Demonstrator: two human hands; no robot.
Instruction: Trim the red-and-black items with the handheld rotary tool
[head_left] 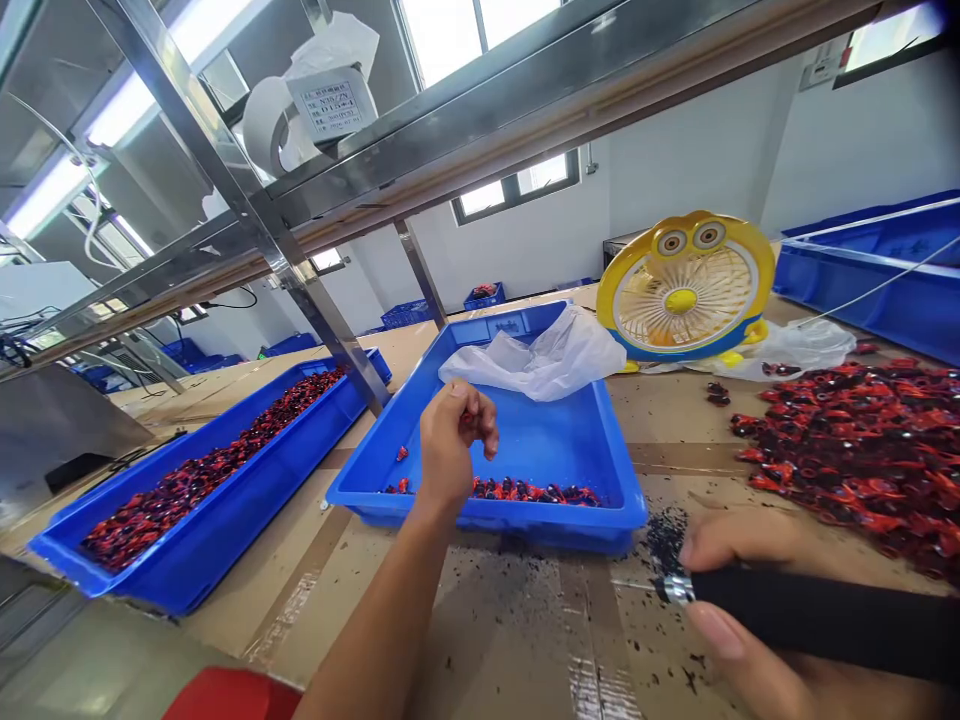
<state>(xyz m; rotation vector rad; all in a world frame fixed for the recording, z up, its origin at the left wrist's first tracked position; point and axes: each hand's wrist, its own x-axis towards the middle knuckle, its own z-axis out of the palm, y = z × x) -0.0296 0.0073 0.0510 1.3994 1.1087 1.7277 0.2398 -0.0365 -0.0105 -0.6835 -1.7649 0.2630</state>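
My left hand is over the blue tray, its fingers curled in; a bit of red shows between them, apparently a small red part. Below it, several small red-and-black parts lie along the tray's near side. At the lower right my right hand grips a black cylindrical tool handle with a silver collar and a dark tip. The tip points left, above black scraps on the cardboard. What the tool is exactly cannot be made out.
A long blue bin full of red-and-black parts stands at left. At right lies a heap of such parts. A yellow fan and a white plastic bag are at the back. A metal shelf frame crosses above.
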